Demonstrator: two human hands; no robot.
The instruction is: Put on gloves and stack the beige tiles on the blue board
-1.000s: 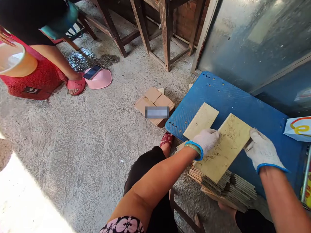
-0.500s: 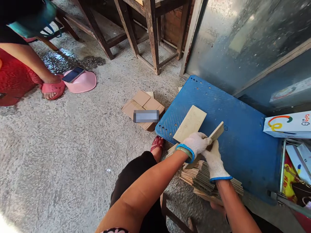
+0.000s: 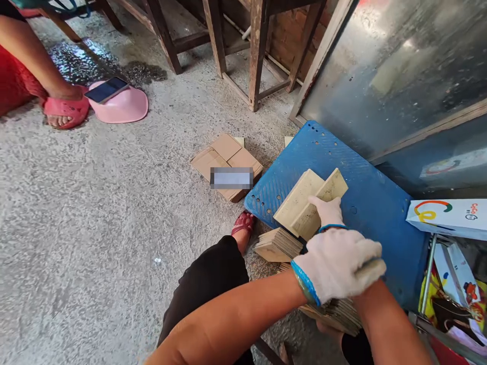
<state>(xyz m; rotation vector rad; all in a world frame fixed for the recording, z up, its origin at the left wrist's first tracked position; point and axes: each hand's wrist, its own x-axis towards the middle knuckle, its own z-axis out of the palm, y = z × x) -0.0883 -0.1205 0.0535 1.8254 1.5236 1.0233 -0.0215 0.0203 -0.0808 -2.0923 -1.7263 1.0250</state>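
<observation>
My right hand (image 3: 327, 209), in a white glove with a blue cuff, grips a thin cream rectangular tile (image 3: 332, 186) and holds it over the blue board. Under and beside it lies another cream tile (image 3: 300, 195), flat on that blue plastic board (image 3: 373, 218). My left hand (image 3: 338, 266), gloved the same way, crosses above my right wrist. Its fingers are slightly bent with a gap between them, and no tile shows in it. Below the board's near edge, a stack of tiles (image 3: 279, 244) stands beside my legs, and more stacked tiles (image 3: 340, 314) are partly hidden under my arms.
A cardboard box (image 3: 224, 152) with a blurred patch rests on the concrete floor. At left are another person's foot (image 3: 63, 114) and a pink visor (image 3: 125, 106) with a phone on it. Wooden stool legs (image 3: 254, 61), a metal-panelled door (image 3: 399, 61) and a white carton (image 3: 449, 218) surround the board.
My hands have separated. My right hand has brought its tile down over the tile on the board. My left hand has let go and drawn back across my right wrist.
</observation>
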